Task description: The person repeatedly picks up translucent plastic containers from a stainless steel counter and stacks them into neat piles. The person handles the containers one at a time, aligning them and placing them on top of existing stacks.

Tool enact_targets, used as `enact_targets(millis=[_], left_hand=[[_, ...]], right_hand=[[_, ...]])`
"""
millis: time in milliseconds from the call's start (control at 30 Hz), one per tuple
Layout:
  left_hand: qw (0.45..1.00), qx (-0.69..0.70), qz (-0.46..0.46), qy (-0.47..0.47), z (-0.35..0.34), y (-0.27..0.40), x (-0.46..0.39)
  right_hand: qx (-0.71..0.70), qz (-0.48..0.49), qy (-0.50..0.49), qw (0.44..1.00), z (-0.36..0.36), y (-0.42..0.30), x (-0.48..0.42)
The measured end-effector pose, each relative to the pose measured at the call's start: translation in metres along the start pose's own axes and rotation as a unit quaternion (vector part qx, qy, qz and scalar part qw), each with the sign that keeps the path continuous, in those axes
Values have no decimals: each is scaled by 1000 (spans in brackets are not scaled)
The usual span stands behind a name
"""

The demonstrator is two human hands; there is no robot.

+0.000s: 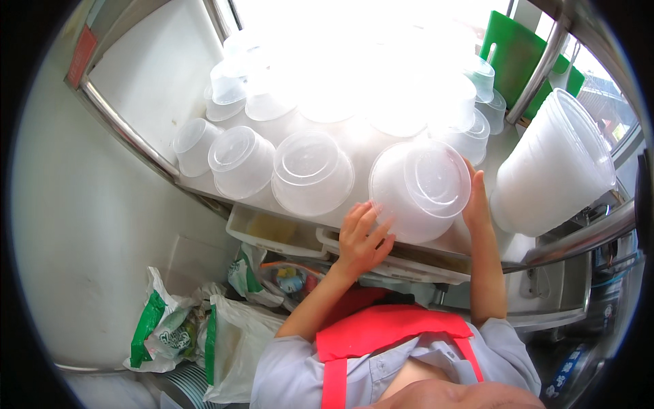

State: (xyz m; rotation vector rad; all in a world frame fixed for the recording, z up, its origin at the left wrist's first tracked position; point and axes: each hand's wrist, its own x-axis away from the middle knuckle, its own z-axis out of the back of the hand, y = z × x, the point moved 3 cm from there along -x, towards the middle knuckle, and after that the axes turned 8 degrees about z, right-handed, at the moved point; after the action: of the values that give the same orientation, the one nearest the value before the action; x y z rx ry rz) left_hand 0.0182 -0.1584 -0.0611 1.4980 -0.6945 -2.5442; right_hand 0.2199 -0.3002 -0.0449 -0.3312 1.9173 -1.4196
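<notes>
A translucent plastic tub, apparently base up, stands at the front of the white counter between my two hands. My right hand lies along its right side, with some fingers hidden behind it. At its lower left, my left hand has its fingers apart and slightly blurred; light contact with the tub is hard to judge. To the left, in a row, sit another large upturned tub, a smaller one and a third.
More clear tubs stand at the back, partly lost in window glare. A tall stack of nested containers leans at right near a green board. Metal rails flank the counter. Below are drawers and plastic bags.
</notes>
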Motion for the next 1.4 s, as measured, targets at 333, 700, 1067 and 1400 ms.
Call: enact_targets(millis=[333, 700, 1067, 1400], left_hand=[[742, 508, 414, -144, -1, 8, -54], [942, 202, 254, -80, 21, -35, -237], [968, -68, 235, -53, 8, -118, -296], [951, 32, 19, -307, 7, -19, -166]], right_hand=[[41, 191, -21, 981, 2, -44, 0], [393, 268, 115, 872, -67, -132, -146], [576, 148, 77, 800, -94, -82, -251], [446, 277, 44, 850, -51, -95, -103]])
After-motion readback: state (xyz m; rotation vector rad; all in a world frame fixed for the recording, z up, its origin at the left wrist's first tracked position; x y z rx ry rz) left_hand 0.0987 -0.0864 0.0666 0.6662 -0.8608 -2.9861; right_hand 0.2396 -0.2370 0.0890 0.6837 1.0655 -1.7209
